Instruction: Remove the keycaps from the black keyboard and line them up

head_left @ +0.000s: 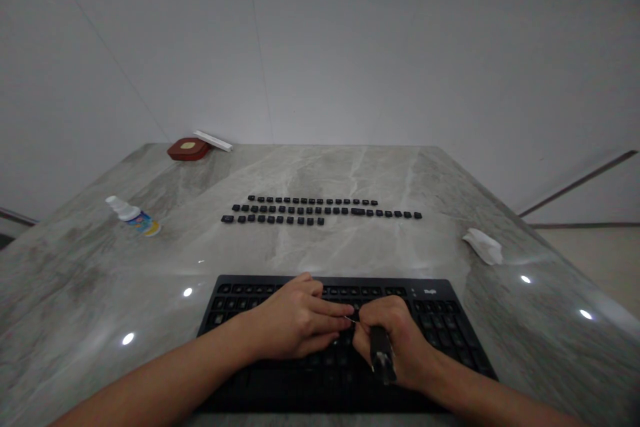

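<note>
A black keyboard lies in front of me, with keycaps gone from its upper left part. My right hand is closed around a screwdriver with a dark handle. Its thin metal shaft points left, toward the fingertips of my left hand, and its tip meets the keys there. My left hand rests on the middle of the keyboard with its fingers stretched to the right. Whether these fingertips touch a keycap is hidden. Beyond the keyboard, loose black keycaps stand in three rows on the marble table.
A white spray bottle with a colourful label lies on the left. At the far left corner are a red-brown box and a white strip. A crumpled white tissue sits on the right. A pale wall rises behind the table.
</note>
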A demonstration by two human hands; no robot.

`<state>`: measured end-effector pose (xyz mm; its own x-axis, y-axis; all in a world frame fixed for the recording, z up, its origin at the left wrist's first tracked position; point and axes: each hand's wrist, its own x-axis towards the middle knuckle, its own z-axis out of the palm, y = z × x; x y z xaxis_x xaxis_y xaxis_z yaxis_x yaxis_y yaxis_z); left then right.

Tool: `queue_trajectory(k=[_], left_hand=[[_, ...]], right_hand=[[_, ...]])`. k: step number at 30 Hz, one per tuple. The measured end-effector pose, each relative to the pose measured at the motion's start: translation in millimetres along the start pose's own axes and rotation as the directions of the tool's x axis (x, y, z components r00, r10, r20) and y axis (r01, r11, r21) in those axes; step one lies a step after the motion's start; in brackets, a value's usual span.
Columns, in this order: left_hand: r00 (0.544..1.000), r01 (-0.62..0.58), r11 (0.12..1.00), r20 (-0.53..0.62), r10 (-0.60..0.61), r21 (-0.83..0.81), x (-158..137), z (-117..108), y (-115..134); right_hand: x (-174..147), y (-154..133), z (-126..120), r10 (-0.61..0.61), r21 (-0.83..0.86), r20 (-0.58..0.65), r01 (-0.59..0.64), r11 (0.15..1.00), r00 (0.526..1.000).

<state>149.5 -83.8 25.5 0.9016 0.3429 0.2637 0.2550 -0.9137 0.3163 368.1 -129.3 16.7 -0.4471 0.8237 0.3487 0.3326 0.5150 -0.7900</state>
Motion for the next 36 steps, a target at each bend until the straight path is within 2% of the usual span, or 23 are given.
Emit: queue_trajectory(k=[27,36], left_hand=[[1.0,-0.012,1.0,0.012,0.012,0.015,0.0,0.2,-0.5],[1.0,-0.02,1.0,-0.01,0.02,0.02,-0.4,2.4,-1.2]], right_hand=[[4.4,-4.9,0.6,-0.045,-0.026,-0.046,0.044,0.999,0.998],[3.6,-2.5,0.8,-0.026,-0.004,-0.034,0.025,1.0,0.999]])
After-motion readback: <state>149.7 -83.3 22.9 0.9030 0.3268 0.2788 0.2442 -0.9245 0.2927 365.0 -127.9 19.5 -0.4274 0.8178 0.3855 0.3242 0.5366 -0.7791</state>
